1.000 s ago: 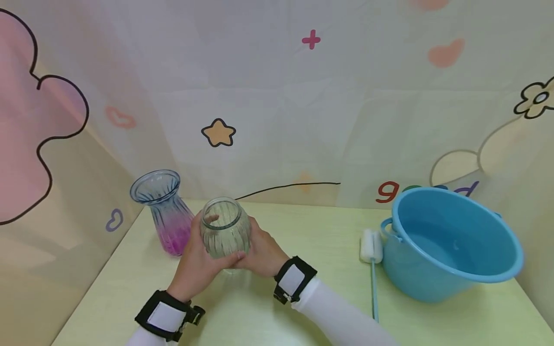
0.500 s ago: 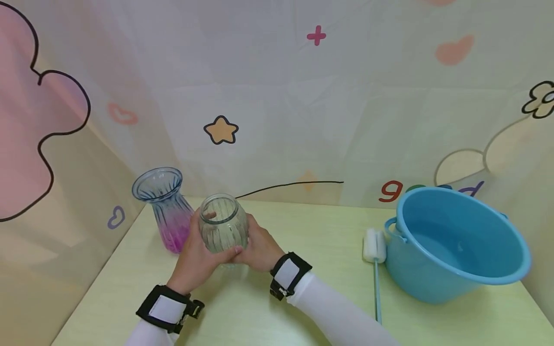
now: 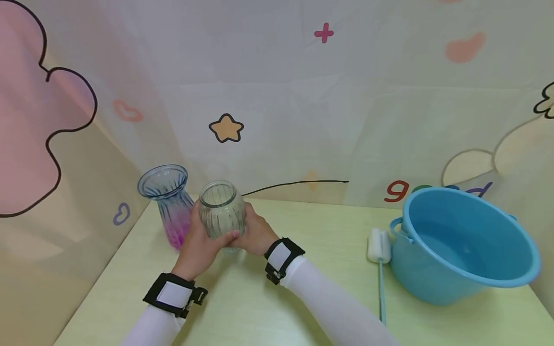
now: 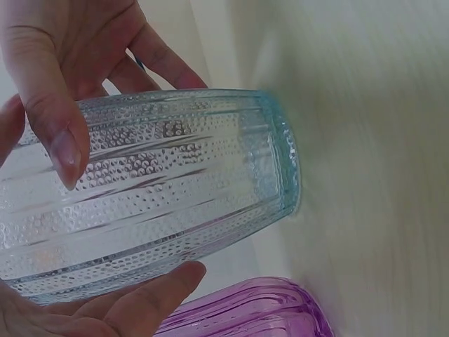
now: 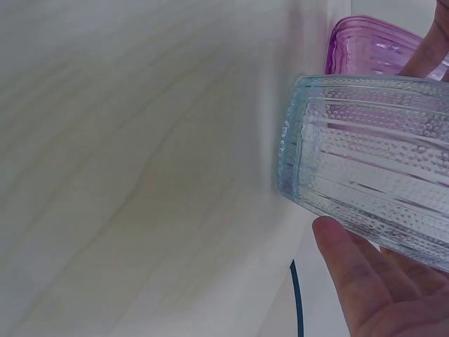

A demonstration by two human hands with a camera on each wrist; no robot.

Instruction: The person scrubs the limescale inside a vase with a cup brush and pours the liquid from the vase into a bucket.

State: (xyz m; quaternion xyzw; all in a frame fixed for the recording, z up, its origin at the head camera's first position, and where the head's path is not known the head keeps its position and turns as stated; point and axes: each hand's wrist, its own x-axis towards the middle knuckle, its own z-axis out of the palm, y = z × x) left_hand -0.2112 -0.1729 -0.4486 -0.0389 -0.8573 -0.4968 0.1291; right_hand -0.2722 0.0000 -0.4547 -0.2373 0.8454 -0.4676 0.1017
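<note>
A clear, round-bellied ribbed glass vase [image 3: 223, 218], with a beaded texture, stands roughly upright between both hands, its mouth facing up. My left hand [image 3: 196, 247] holds its left side with the thumb across the front. From the right, my right hand [image 3: 258, 234] grips the other side. In the wrist views fingers lie along both sides of the clear vase [image 4: 161, 168], and its bluish base is exposed. I cannot tell whether the base touches the table. Close to the left hand, a blue-to-pink flared vase [image 3: 169, 211] stands partly hidden behind it.
A large light-blue bucket [image 3: 433, 269] stands at the right of the pale table [image 3: 320, 269]. Beside it lies a white sponge brush [image 3: 379, 246] with a thin blue handle. A patterned cloth backdrop [image 3: 277, 129] closes off the back and sides.
Both hands have shifted the clear vase slightly left and away or upward, nearer the pink vase. The whole view has shifted a little; bucket, brush and pink vase appear to stay in place.
</note>
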